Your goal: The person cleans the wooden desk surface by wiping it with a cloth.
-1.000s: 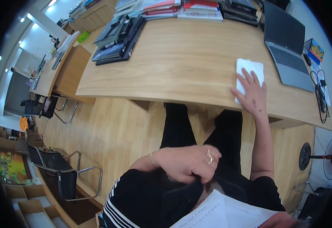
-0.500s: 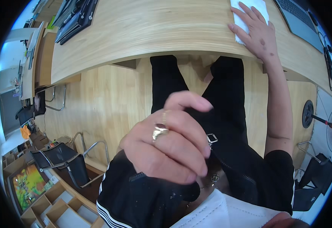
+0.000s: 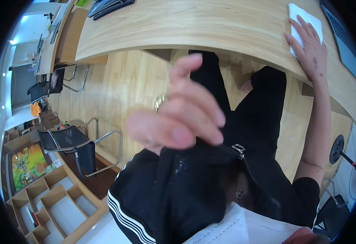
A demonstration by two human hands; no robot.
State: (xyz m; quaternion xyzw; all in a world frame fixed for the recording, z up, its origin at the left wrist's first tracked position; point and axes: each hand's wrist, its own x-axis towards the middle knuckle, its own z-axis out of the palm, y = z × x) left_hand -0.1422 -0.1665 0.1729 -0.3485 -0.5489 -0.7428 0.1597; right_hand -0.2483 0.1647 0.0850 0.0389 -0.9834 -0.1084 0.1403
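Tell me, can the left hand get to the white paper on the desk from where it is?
Probably yes, with a stretch. The left hand is raised near the chest, empty, and nothing stands between it and the white paper on the wooden desk. The right hand already lies flat on it.

I saw a black cantilever chair on wood flooring, wooden cubby shelves lower left, laptop at the desk's right edge.

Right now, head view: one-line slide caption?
Right hand rests flat on a white cloth on the wooden table; blurred left hand raised, empty.
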